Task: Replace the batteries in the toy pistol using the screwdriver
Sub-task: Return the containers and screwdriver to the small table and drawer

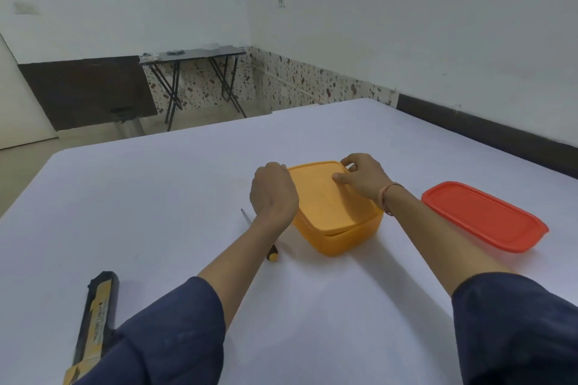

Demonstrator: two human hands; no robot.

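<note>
Closest to my view, at seven o'clock, the toy pistol (97, 319) lies flat on the white table (156, 197), its rear partly hidden by a dark blue sleeve (175, 331). Its cover, as far as I can judge, is not yet opened. The screwdriver (271, 253) lies untouched just beyond, passing under the left forearm, with its yellow-tipped handle toward me and its tip pointing to eleven o'clock.

Both hands are on the yellow box (341, 237) near the middle of the table. The left hand (273, 194) curls over the box's nine o'clock edge and steadies it, though its fingertips are out of sight. The right hand (364, 173) pinches the yellow lid (322, 194) at its one o'clock corner, thumb on top and forefinger hooked at the rim. The lid sits on the box. At three o'clock, well apart, lies what looks like a red lid (481, 216).

I read this as the opening step: getting into the box, which I guess holds the fresh batteries, though none are visible. Next I would peel that corner upward while the left hand holds the box down, then work round the rim. The seal may let go suddenly, so I would pull gently.
</note>
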